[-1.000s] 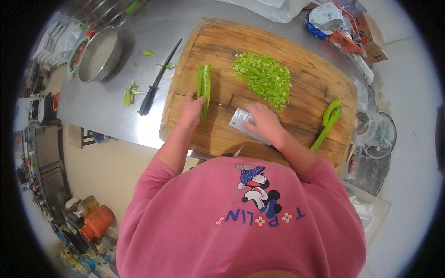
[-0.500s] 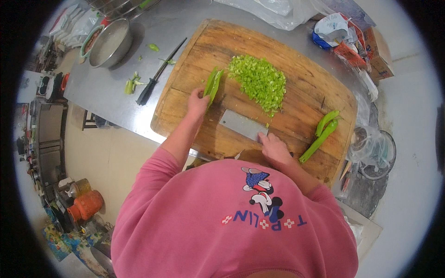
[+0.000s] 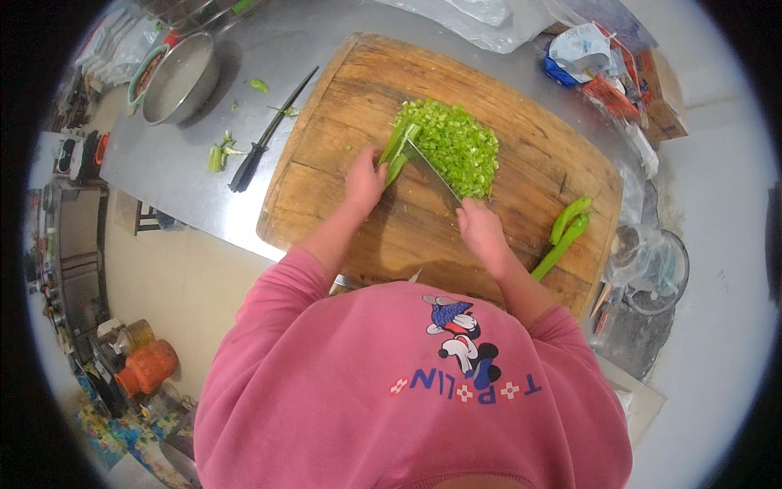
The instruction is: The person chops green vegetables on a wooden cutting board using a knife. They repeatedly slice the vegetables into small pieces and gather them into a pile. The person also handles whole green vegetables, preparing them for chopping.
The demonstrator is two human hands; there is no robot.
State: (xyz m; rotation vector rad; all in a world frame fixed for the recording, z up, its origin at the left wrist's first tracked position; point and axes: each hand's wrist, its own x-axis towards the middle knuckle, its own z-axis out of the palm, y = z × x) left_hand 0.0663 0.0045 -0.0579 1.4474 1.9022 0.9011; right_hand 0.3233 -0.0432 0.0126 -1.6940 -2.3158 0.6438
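One split green pepper [image 3: 398, 145], left edge of chopped-pepper heap [image 3: 459, 145], long axis slanting away; left hand [image 3: 366, 181] nearer, fingers pinching it. One cleaver [image 3: 437, 179], fingers of right hand [image 3: 482, 232] gripping.

We see scuffed, mostly matt wood in the cutting board [image 3: 529, 167]. Over it, the cleaver blade [image 3: 434, 174] is smooth grey metal. Left of the board we find a bowl [image 3: 202, 81] of shiny metal and a glossy metal tabletop [image 3: 187, 163]; right of it, a bag [image 3: 656, 262] of crinkled plastic; below it, a sweatshirt [image 3: 391, 432] of matt cloth.
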